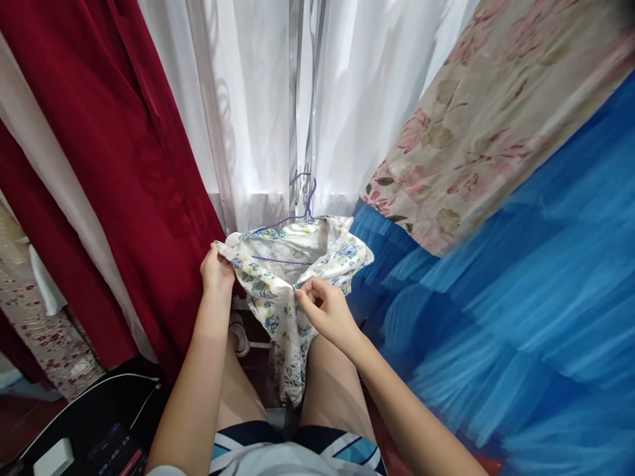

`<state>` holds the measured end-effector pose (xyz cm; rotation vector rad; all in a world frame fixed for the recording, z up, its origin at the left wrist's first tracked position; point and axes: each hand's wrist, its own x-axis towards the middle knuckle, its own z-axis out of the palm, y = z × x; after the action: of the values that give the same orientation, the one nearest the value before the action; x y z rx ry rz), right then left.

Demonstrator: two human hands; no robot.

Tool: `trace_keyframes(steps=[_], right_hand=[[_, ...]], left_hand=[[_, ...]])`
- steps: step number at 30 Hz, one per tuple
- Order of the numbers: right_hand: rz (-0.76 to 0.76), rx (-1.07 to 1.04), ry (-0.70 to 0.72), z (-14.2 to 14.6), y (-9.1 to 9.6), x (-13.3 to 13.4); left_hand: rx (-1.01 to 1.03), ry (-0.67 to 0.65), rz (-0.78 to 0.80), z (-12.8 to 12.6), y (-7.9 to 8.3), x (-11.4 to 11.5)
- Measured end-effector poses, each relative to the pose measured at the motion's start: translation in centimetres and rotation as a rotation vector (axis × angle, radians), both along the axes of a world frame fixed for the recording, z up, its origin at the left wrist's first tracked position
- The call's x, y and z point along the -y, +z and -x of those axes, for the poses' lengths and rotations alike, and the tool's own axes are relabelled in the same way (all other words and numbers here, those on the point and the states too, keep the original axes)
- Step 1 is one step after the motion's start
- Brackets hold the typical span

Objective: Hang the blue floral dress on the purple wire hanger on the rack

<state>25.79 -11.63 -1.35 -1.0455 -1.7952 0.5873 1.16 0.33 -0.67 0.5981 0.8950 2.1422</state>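
Pinching a flowered shirt (270, 287) at two places: my left hand (218, 268) closed on its outer edge, my right hand (325, 307) on the front neckline. Shirt is on a purple hanger (312, 195), directly before me, lower end between my legs (337, 377). Room: white curtain (255, 99) behind; red cloth (169, 231) left; flower-print cloth (431, 178) and blue cloth (476, 330) right. Black surface (124, 390), lower left, bears a white box (54, 457).

A: Garment (278, 301) colours?
B: White w/ blue flwr print, yellow-grn bits. Hanger (308, 213): purple.
A: Bkgd?
B: White curtain (357, 99), dk red drape (133, 158), beige panel (471, 142) w/ pink flwrs, blue fabric (501, 311).
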Motion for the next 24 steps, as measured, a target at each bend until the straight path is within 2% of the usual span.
trace_keyframes(steps=[3,6,10,12,13,15,17,18,19,24], right_hand=[[0.025,0.007,0.005,-0.2,-0.7,-0.4],[0.045,0.024,0.0,-1.2,-1.3,-0.8],[0.07,0.046,-0.01,-2.0,-1.8,-1.0],[0.075,0.052,0.008,-1.8,-2.1,-1.1],[0.075,0.053,0.025,-1.5,-2.3,-1.2],[0.073,0.044,0.058,-0.9,-2.6,-1.3],[0.075,0.019,0.077,-0.4,-2.9,-1.5],[0.08,0.004,0.08,-0.2,-3.1,-1.6],[0.087,-0.011,0.078,-0.1,-3.3,-1.7],[0.123,-0.063,0.051,-0.8,-4.5,-2.3]], left_hand=[[-0.037,-0.026,0.016,-1.1,-1.2,-0.4],[-0.079,-0.004,-0.017,-1.8,-1.5,0.1],[-0.355,0.251,-0.189,-1.5,-0.8,0.9],[-0.35,0.301,-0.264,-1.2,-0.2,0.7],[-0.257,0.24,-0.266,-1.1,0.1,0.5],[-0.042,-0.013,-0.19,-1.0,0.3,-0.1],[0.078,-0.27,-0.07,-1.1,-0.3,-0.8],[0.081,-0.331,-0.022,-1.2,-0.8,-1.0],[0.059,-0.333,0.007,-1.4,-1.5,-1.1],[-0.057,-0.116,0.001,-3.2,-5.4,-0.5]])
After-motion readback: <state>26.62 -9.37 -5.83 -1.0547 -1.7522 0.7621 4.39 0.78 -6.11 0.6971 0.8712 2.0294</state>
